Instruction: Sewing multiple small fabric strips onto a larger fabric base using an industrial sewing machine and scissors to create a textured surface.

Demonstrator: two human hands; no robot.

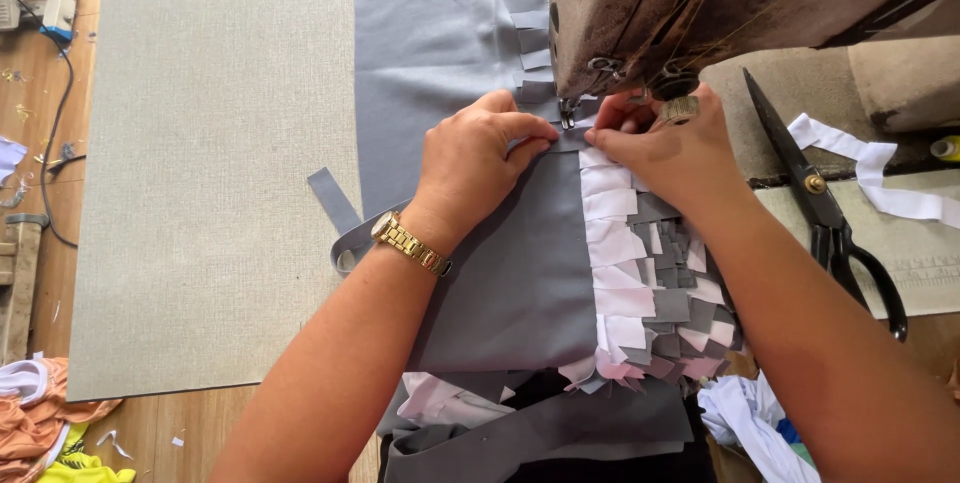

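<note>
Grey fabric (pixel 500 273): flat on the table (pixel 210 193), at the sewing machine's (pixel 640 3) needle.
Grip: left hand (pixel 480 168) and right hand (pixel 665 148) pinch the strip fringe (pixel 625 273) onto it.
Risk: fingertips close to the needle; a slip could prick them or skew the seam.
Nearby: black scissors (pixel 825 208) right, apart.

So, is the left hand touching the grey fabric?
Touching. The head view shows the left hand resting flat on the grey fabric, its fingertips pressing it down just before the needle.
</note>
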